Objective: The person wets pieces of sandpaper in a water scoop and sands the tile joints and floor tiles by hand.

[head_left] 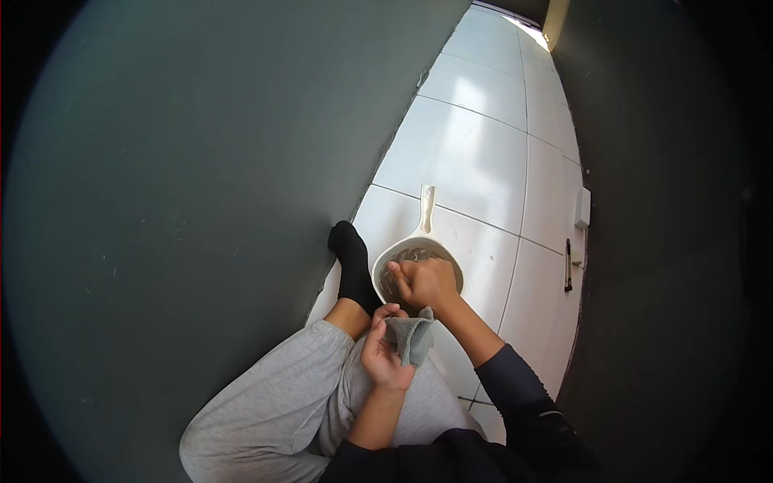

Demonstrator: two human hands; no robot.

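A white plastic dipper (427,216) with its handle pointing away from me stands on the tiles between my legs. Greyish, wet-looking matter (388,283) coats its inside. My right hand (431,283) is over the dipper's opening, fingers curled in and thumb along the side; anything inside the fist is hidden. Nearer to my body, my left hand (386,354) is palm up, with a folded grey-green cloth (413,338) between its fingers and thumb. The cloth's loose end hangs over the palm, just below my right wrist.
Dark grey walls rise on the left (201,161) and right (660,241) of the narrow white tiled floor (475,153). By the right wall are a thin black tool (568,266) and a white box (582,208). My black-socked foot (350,258) is beside the dipper.
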